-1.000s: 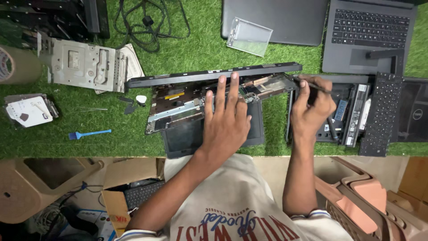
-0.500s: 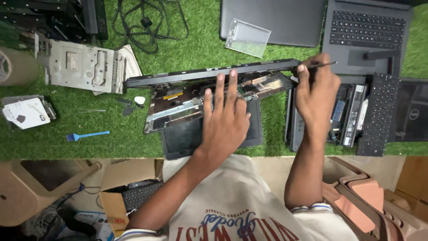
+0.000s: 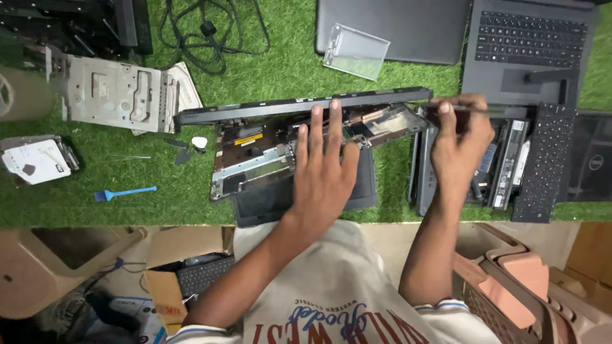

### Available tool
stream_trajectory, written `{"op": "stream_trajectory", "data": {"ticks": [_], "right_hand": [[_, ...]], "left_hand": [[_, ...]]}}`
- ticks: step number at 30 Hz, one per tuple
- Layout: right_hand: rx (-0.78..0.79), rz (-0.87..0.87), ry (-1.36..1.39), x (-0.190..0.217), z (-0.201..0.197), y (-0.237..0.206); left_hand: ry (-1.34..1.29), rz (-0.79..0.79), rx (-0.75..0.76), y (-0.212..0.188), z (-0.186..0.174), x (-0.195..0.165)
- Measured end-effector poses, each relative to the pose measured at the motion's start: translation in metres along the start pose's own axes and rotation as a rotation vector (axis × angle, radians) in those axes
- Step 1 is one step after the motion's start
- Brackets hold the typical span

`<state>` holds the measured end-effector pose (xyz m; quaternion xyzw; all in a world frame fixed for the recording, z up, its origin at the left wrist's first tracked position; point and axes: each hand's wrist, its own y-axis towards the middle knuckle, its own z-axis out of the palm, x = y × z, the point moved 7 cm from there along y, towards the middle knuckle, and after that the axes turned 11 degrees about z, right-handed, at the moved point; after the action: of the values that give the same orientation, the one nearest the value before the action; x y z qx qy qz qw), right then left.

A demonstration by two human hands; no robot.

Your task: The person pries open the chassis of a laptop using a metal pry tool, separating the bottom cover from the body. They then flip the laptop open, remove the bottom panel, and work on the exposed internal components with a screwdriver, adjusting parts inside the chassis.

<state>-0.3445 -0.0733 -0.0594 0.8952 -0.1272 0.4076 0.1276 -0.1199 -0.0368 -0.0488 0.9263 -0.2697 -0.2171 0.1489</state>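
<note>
The opened laptop base (image 3: 287, 153) lies on the green turf mat (image 3: 287, 70), its boards and metal brackets bare inside the shell, with its dark lid (image 3: 299, 105) standing on edge along the far side. The left hand (image 3: 325, 172) rests flat on it, fingers spread and gripping nothing. The right hand (image 3: 462, 143), just right of the base, pinches a thin dark tool (image 3: 478, 108) over a stack of black batteries (image 3: 503, 165).

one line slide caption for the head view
Left hand pressing on an opened laptop while the right hand holds a thin tool.
</note>
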Motion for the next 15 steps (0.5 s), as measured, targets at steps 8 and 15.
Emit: {"op": "stream_trajectory", "data": {"ticks": [8, 15], "right_hand": [[-0.057, 0.371, 0.766, -0.097, 0.008, -0.007], [-0.170, 0.596, 1.110, -0.165, -0.001, -0.020]], "left_hand": [[0.032, 0.026, -0.019, 0.004, -0.001, 0.002], [0.065, 0.055, -0.016, 0.016, -0.003, 0.012]]}}
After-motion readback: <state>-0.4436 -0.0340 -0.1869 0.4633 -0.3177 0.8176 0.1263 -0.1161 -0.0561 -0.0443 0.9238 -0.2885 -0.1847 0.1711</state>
